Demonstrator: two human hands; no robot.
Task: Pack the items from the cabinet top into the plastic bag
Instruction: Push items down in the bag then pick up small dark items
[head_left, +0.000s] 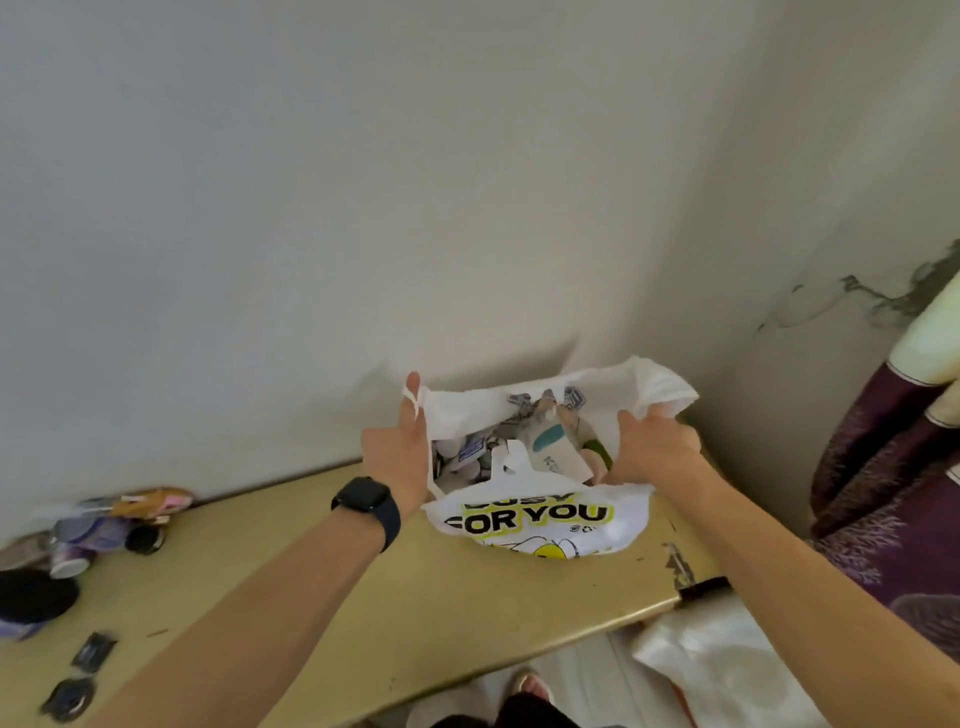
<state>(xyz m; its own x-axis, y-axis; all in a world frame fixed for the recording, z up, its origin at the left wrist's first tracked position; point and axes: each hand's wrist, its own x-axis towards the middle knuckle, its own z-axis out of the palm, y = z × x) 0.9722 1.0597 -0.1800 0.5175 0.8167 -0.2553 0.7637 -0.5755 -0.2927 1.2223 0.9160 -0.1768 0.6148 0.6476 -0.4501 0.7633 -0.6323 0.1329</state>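
On the yellow desk (322, 587), left hand (397, 452) and right hand (652, 447) each grip clamped on the white printed plastic bag (535, 519), mouth open.

Yellowish cabinet top (322, 587), white plastic bag (540, 525) at 2 o'clock, toiletry containers (98, 530) at 9 o'clock, dark sachets (83, 670) at 8 o'clock.

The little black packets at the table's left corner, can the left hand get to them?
Probably yes, but not right now. The two small dark foil packets lie in the open with nothing over them, but the left hand is busy holding the white plastic bag open.
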